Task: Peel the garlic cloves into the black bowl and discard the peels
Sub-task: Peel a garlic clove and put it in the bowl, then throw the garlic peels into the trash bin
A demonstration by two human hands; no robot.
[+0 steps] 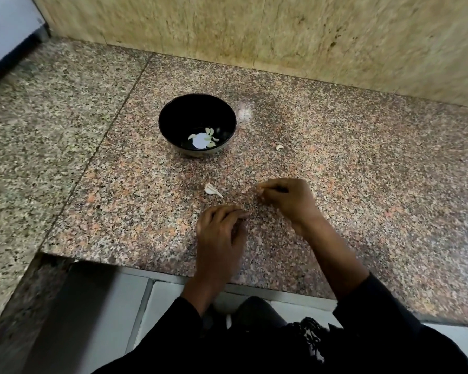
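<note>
The black bowl [165, 130] stands on the granite counter beyond my hands, with several peeled garlic cloves [210, 134] at its bottom. A white garlic piece with peel [213, 190] lies on the counter between the bowl and my hands. My left hand [219, 233] rests just below it, fingers loosely bent, tips on the counter, nothing visible in it. My right hand [288, 199] is to the right of the white piece, fingers curled, thumb and forefinger pinching a small pale scrap that looks like peel. A small clove-like bit [279, 147] lies right of the bowl.
A blurred pale papery clump [245, 112] sits beside the bowl's upper right. The tiled wall [281, 31] closes off the back of the counter. The counter's front edge [254, 288] runs under my forearms, and a lower slab lies to the left.
</note>
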